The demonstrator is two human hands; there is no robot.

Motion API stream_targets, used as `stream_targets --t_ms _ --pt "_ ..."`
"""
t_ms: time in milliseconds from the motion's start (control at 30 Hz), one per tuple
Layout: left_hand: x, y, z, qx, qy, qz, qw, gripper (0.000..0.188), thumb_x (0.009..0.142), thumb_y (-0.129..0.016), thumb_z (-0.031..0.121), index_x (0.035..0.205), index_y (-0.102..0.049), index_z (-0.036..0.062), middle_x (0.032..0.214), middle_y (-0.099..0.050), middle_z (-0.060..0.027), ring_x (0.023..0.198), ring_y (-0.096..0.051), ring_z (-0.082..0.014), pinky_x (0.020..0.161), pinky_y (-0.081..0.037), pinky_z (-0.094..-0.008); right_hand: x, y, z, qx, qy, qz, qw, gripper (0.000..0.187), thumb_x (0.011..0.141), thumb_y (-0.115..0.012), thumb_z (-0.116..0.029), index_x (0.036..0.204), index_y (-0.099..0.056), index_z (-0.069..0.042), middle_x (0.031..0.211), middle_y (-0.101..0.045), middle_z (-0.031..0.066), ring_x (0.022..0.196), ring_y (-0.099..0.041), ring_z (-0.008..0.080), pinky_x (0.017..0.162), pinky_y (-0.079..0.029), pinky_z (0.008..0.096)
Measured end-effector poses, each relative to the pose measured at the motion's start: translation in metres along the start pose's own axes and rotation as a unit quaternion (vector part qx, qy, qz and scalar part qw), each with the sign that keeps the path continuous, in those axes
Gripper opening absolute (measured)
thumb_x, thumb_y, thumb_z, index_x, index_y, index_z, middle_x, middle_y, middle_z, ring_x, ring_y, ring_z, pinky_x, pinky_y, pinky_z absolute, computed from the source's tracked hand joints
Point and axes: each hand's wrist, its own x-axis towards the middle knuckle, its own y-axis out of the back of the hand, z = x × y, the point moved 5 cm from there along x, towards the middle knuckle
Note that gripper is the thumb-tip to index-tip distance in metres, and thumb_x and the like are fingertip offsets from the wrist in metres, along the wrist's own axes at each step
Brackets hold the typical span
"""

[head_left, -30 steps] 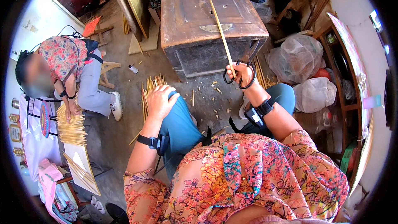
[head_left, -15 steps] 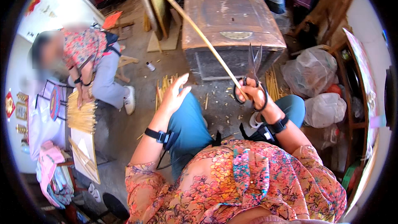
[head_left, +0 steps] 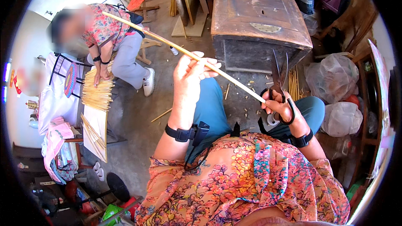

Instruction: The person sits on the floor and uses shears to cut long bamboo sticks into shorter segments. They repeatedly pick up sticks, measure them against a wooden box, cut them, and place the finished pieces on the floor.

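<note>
A long, thin, pale yellow stalk slants across the view, its far end up and to the left. Part way along it, my left hand has its fingers and thumb closed round the stalk. My right hand pinches the near end of that stalk between thumb and fingers. The same hand also holds black-handled scissors, their blades pointing up and slightly apart. Those blades stand clear of the stalk.
A worn wooden cabinet stands ahead. More stalks lean by its right corner. Clear plastic bags lie at right. On the left, a person bends over a bundle of stalks on a white board. Cut bits litter the floor.
My left hand, held open and off the stalk before, has taken hold of it. The stalk's far end has swung down to the left. The view has shifted leftward.
</note>
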Motion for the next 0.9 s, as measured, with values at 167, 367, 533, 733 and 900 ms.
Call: stream_targets --t_ms 167,367,533,733,900 --pt "-0.010 -0.003 -0.004 -0.011 0.000 -0.005 1.000 0.021 0.091 -0.041 0.004 0.110 -0.047 -0.0013 0.094 -0.062 -0.0221 0.087 -0.065 -0.0320 0.067 -0.056 -0.0340 -0.012 0.000 -0.007 -0.016 0.000 0.029 0.999 0.013 0.084 -0.057 -0.007 0.093 -0.056 0.002 0.079 -0.061 0.0053 0.064 -0.054 0.0077 0.057 -0.043 0.0210" --pt "-0.015 0.001 -0.009 -0.016 -0.021 -0.013 1.000 0.017 0.091 -0.042 0.006 0.107 -0.048 0.0004 0.093 -0.063 -0.0213 0.084 -0.066 -0.0316 0.067 -0.056 -0.0347 -0.016 -0.003 -0.002 -0.003 -0.013 0.045 0.999 0.013 0.084 -0.056 -0.006 0.093 -0.056 0.002 0.077 -0.061 0.0063 0.062 -0.054 0.0089 0.057 -0.043 0.0221" --pt "-0.016 0.002 -0.007 -0.017 -0.019 -0.016 1.000 0.019 0.093 -0.044 0.011 0.107 -0.050 -0.0010 0.091 -0.063 -0.0195 0.084 -0.066 -0.0311 0.068 -0.056 -0.0354 -0.020 -0.001 0.004 0.001 -0.015 0.036 0.999 0.014 0.083 -0.056 -0.006 0.094 -0.055 0.003 0.077 -0.062 0.0079 0.063 -0.055 0.0105 0.057 -0.043 0.0228" --pt "-0.013 0.005 0.014 -0.004 -0.043 0.012 0.999 0.020 0.093 -0.042 0.009 0.108 -0.050 -0.0019 0.091 -0.063 -0.0201 0.082 -0.066 -0.0301 0.068 -0.056 -0.0359 -0.029 0.007 0.015 -0.001 -0.030 0.024 0.999 0.015 0.082 -0.055 -0.006 0.094 -0.055 0.003 0.078 -0.061 0.0077 0.064 -0.055 0.0106 0.057 -0.043 0.0219" --pt "-0.007 0.009 0.020 0.002 -0.055 0.019 0.998 0.018 0.092 -0.041 0.007 0.106 -0.049 -0.0018 0.089 -0.062 -0.0212 0.081 -0.066 -0.0307 0.068 -0.056 -0.0370 -0.035 0.014 0.027 0.013 -0.039 0.018 0.999 0.015 0.082 -0.054 -0.007 0.094 -0.055 0.002 0.078 -0.061 0.0068 0.064 -0.055 0.0103 0.058 -0.042 0.0214"
